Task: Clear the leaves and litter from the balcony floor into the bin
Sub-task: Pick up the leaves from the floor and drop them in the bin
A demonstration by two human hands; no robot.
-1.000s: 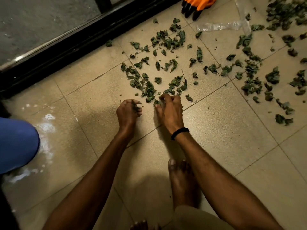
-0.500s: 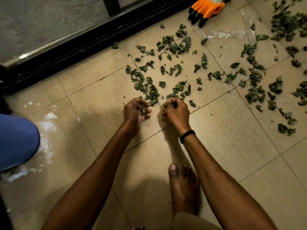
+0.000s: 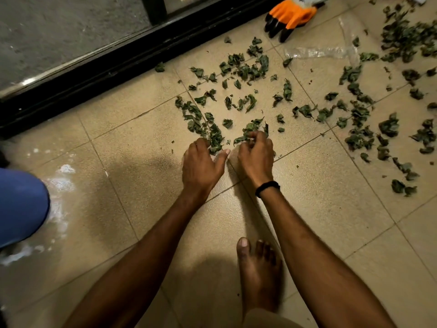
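Far left: a blue rounded object (image 3: 22, 204) stands at the frame edge, only partly in view. What it is cannot be told. White smears (image 3: 60, 183) lie on the tiled floor (image 3: 132, 147) just beside it.

Upper left: a black door track (image 3: 94, 74) runs diagonally along the edge of the tiles, and one stray leaf lies close against it.

Centre: the left hand (image 3: 201, 164) is palm down on the floor. Its fingers are bent downward into the near edge of the leaves (image 3: 263, 62) and the thumb is stretched out to the right. Whether anything is held under the palm cannot be told.

Just beside it, the right hand (image 3: 256, 157) has its fingers curled round a small clump of leaves and pinches it at the fingertips. The left thumb tip and the right hand are nearly touching. A black wristband (image 3: 267, 188) sits on the right wrist. A bare foot (image 3: 260, 273) rests on the tiles below, between the forearms.

The leaves are dark green, curled and loose. They lie scattered over the floor from the hands up toward the track.

Upper right: an orange glove (image 3: 292, 14) with black fingertips lies near the track. A crumpled clear plastic wrapper (image 3: 319, 52) lies just below it among the leaves.

Right: denser patches of leaves cover the tiles out to the frame edge, well apart from both hands.
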